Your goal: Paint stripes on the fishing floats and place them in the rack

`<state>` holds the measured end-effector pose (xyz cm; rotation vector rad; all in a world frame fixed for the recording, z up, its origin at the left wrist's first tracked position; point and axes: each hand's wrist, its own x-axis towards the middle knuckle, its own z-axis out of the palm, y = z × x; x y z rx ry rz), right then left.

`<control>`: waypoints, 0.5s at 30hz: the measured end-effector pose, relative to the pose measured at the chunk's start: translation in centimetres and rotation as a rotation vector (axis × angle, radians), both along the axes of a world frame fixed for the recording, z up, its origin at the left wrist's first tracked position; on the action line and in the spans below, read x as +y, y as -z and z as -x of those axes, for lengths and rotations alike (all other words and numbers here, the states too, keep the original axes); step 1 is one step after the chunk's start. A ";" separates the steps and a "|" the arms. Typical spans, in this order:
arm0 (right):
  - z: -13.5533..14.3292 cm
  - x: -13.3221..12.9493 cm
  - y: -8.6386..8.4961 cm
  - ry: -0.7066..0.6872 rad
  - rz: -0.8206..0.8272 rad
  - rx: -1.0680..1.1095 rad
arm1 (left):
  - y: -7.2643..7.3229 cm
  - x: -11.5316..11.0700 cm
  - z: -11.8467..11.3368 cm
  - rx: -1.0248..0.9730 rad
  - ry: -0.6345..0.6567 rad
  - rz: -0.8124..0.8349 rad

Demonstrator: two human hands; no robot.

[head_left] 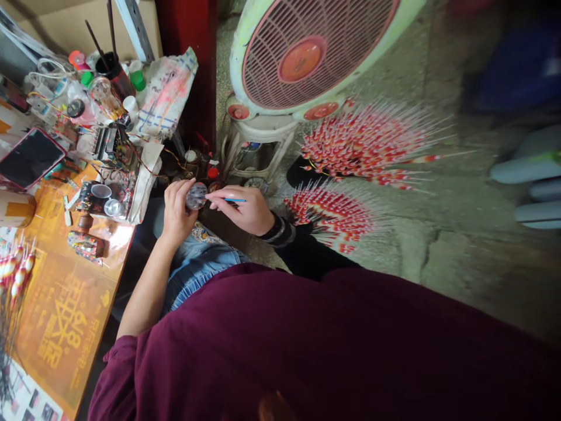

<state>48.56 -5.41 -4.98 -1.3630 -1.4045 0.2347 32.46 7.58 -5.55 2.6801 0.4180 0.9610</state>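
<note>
My left hand (177,211) is closed around a small round container (197,197) with a greyish, smeared surface, above my lap. Facing it, my right hand (249,211) pinches a thin tool with a blue handle (235,200), which looks like a fine paintbrush. Its tip end points at the round container; whether they touch is too small to tell. A red-capped bottle (213,173) stands just beyond my hands.
On the left is a table (65,327) with a phone (33,156), small cups (114,207) and a paint-stained cloth (169,93). A large fan (302,58) stands ahead. Right of it are spiky bundles of red-and-white painted sticks (363,140). Similar pieces (17,272) lie at the table's left.
</note>
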 end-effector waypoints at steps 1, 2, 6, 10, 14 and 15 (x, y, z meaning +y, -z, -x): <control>0.0 0.0 0.0 -0.003 0.004 0.004 | 0.0 0.0 0.0 0.001 -0.008 0.004; 0.0 0.1 0.0 0.000 0.005 0.004 | 0.0 0.0 0.1 0.004 -0.015 0.008; 0.0 0.1 -0.2 0.004 0.004 -0.023 | 0.0 0.1 0.1 -0.023 0.006 0.029; -0.2 -0.1 -0.3 -0.001 0.016 -0.036 | -0.1 0.1 0.0 -0.016 0.010 0.007; -0.4 -0.3 -0.3 -0.018 0.007 -0.038 | -0.1 0.0 0.0 0.015 0.002 -0.021; -0.5 -0.3 -0.2 -0.012 0.014 -0.025 | -0.1 0.0 0.0 0.020 0.002 -0.023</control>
